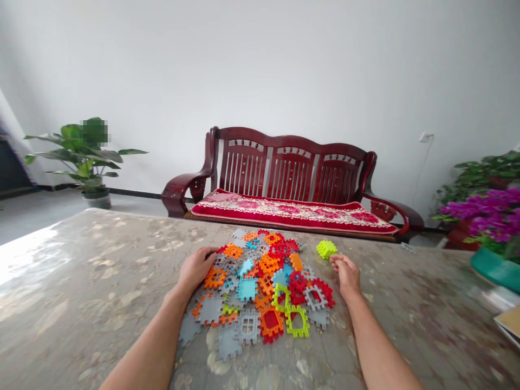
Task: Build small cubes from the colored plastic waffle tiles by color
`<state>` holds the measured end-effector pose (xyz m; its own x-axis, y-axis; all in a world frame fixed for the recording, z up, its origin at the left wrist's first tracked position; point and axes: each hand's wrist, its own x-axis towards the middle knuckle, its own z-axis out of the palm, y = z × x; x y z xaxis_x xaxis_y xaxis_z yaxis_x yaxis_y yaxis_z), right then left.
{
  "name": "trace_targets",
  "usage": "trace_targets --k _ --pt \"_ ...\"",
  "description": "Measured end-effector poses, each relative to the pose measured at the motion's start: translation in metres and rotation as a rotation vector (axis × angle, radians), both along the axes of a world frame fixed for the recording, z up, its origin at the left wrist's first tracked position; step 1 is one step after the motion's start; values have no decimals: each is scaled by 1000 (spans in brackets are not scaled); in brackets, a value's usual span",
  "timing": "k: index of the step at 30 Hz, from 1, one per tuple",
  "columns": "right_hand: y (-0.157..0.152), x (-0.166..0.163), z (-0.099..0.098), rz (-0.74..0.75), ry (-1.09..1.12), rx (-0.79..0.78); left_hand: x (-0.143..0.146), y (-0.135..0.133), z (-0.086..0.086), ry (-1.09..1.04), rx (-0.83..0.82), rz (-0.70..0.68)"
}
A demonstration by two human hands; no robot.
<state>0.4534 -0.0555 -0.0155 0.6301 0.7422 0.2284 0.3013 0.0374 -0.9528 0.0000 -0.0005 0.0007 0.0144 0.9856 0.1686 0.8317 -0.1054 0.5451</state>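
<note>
A heap of flat interlocking plastic tiles [264, 281] in red, orange, grey, blue and lime lies on the marbled table [101, 281]. My left hand [197, 266] rests on the heap's left edge, fingers curled over orange and grey tiles. My right hand [346, 271] sits at the heap's right side, fingers bent loosely, holding nothing I can see. Just beyond its fingertips stands a small lime-green cube [326, 249] built from tiles, apart from the hand.
A dark red wooden bench [284, 173] with a floral cushion stands behind the table. A potted plant [87, 157] is at the far left. Purple flowers in a teal pot [493, 265] and some papers [509, 322] sit at the table's right edge.
</note>
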Motion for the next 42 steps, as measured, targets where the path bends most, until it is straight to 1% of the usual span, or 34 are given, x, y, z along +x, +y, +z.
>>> trace_targets --k 8,11,13,15,18,21,23,25,26,29,32,36,42 --pt "-11 1 15 101 148 6 1 0 3 13 -23 -9" --pt "-20 -3 15 75 158 29 1 0 2 6 -20 -11" --pt "-26 -11 18 43 119 69 1 0 2 3 -22 -5" --pt "-31 -22 25 83 33 116 1 -1 2 1 -23 2" --pt "-37 -44 43 305 -158 102 1 -1 2 3 -9 0" --pt "-45 -69 61 557 -353 4 1 -1 3 8 2 -9" --pt "-50 -83 69 739 -450 -73 1 -1 2 9 6 -19" --pt "-57 -95 75 875 -574 -161 1 -1 2 8 9 -23" --pt "-60 -100 77 915 -652 -203 1 -1 2 7 10 -20" --pt "-68 -110 83 944 -903 -304 1 0 1 9 10 -6" --pt "-73 -115 85 956 -1060 -368 1 0 1 11 7 -12" --pt "-76 -119 82 981 -1114 -414 2 -1 3 11 0 -15" --pt "-80 -122 81 991 -1162 -423 2 -1 4 17 -13 -19"
